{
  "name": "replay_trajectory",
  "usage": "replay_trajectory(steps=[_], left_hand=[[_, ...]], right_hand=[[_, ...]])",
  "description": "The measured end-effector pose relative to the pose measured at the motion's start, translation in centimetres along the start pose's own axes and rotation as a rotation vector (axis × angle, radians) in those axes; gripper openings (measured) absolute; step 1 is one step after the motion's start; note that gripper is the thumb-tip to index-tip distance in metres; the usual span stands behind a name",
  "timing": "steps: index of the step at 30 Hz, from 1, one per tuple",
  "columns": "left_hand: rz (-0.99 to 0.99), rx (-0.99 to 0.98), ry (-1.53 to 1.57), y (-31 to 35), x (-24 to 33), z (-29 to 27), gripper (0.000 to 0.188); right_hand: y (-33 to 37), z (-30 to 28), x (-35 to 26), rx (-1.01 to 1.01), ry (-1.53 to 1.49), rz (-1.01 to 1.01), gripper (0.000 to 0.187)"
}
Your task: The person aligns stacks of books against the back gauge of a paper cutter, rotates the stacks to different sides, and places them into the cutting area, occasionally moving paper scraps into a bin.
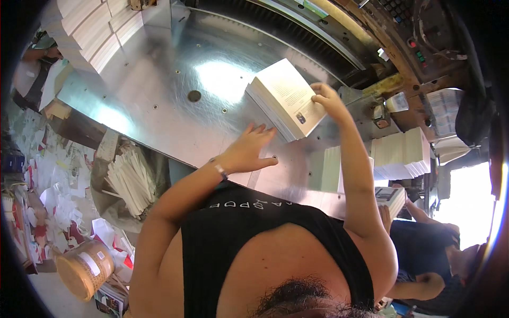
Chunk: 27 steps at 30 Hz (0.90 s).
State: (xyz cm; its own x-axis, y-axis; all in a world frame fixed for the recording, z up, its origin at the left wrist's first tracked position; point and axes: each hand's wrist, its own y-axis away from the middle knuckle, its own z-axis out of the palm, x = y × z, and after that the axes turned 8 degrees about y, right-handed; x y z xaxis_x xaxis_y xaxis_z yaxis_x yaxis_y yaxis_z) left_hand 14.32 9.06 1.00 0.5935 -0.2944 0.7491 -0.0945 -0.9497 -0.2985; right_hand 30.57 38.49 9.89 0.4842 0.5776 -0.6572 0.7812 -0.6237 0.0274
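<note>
A short stack of books point(289, 98) with a cream printed cover on top lies at an angle on the metal table point(175, 122). My right hand point(330, 102) grips the stack's right edge, fingers bent at its far side and thumb on the near part. My left hand point(246, 151) is open beside the near left side of the stack, fingers spread and thumb apart over the metal. Its fingertips come close to the lower books; I cannot tell whether they touch.
Tall paper stacks point(87, 32) stand at the far left. More book blocks point(403, 153) sit on the right, where a co-worker point(429, 249) handles another stack point(391, 200). A sack of paper offcuts point(135, 177) and a brown tub point(85, 270) are at left. Machinery point(297, 32) borders the far side.
</note>
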Motion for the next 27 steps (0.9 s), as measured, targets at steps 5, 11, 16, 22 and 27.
replay_trajectory(steps=[5, 11, 16, 22, 27], left_hand=[[-0.138, 0.344, 0.169, 7.6, 0.1, -6.4, 0.061], [-0.564, 1.002, 0.229, 17.5, -0.7, -11.5, 0.029], [-0.828, 1.092, 0.653, 20.1, -1.7, -10.9, 0.036], [-0.901, 0.736, 1.113, 22.7, -0.4, -9.9, 0.083], [-0.822, 0.755, 0.959, 23.2, 1.7, -9.5, 0.067]], right_hand=[[-0.1, 3.4, 0.1, 0.022, 0.023, 0.139, 0.039], [-2.2, 5.6, -4.6, 0.041, 0.177, -0.019, 0.039], [-3.2, 9.5, -10.6, -0.259, 0.29, -0.076, 0.044], [-2.5, 15.2, -17.7, -0.51, 0.286, -0.619, 0.047], [-0.7, 18.5, -20.0, -0.338, 0.054, -0.694, 0.055]])
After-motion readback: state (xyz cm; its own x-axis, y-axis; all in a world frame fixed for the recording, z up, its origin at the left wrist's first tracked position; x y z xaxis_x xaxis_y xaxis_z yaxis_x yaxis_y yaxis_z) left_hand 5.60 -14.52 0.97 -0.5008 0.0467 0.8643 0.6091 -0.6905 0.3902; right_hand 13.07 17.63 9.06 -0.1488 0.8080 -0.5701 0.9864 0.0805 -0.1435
